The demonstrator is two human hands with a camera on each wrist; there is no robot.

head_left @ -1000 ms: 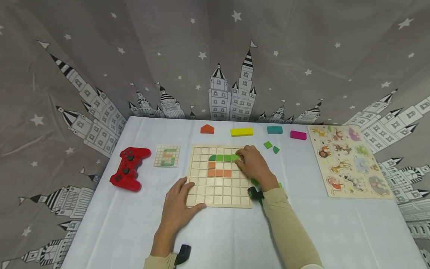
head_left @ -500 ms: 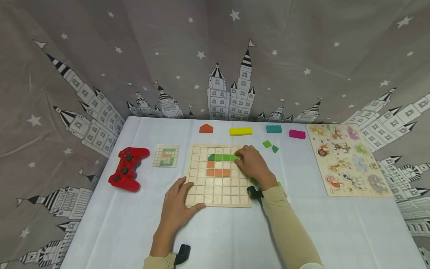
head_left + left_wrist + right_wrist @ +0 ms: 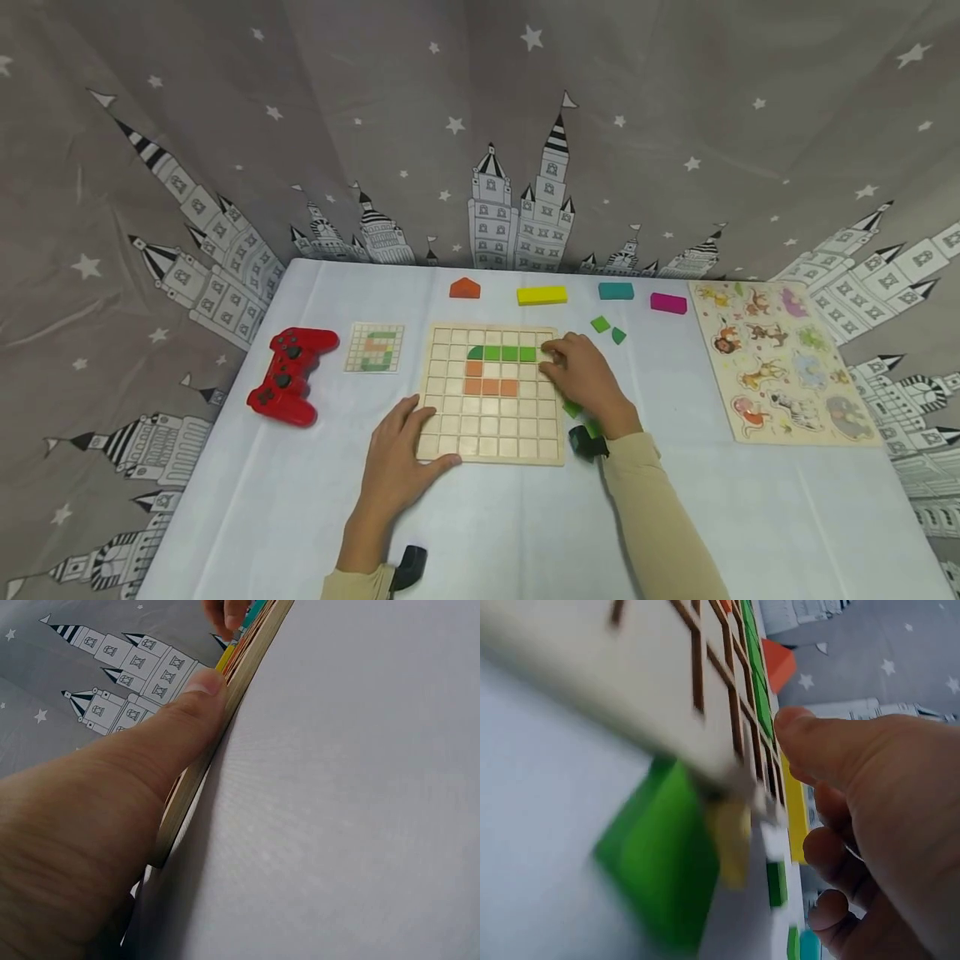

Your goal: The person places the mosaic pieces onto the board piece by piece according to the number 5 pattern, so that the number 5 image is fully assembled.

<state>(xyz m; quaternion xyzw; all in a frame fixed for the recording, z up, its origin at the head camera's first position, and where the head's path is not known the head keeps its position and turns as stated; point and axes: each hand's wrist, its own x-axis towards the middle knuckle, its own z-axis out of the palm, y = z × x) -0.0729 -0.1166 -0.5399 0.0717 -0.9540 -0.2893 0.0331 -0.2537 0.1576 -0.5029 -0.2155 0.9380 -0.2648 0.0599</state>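
A wooden grid board lies on the white-covered table. Along one of its rows sit a dark green rounded tile and three green square tiles; orange tiles fill cells below. My left hand rests at the board's front left corner, fingers spread on the left edge and thumb on the front edge. In the left wrist view that thumb presses the board's side. Just right of the last green square is my right hand, fingers loosely bent, nothing between thumb and fingertips in the right wrist view.
Loose green tiles lie beside the board's right edge, partly under my right wrist; two more green pieces lie farther back. A pattern card and red game controller are left. Coloured blocks line the back; an animal puzzle lies right.
My right hand has let go of the rightmost green square tile and drawn back a little to the right, leaving the tile in its cell. My left hand stays on the board.
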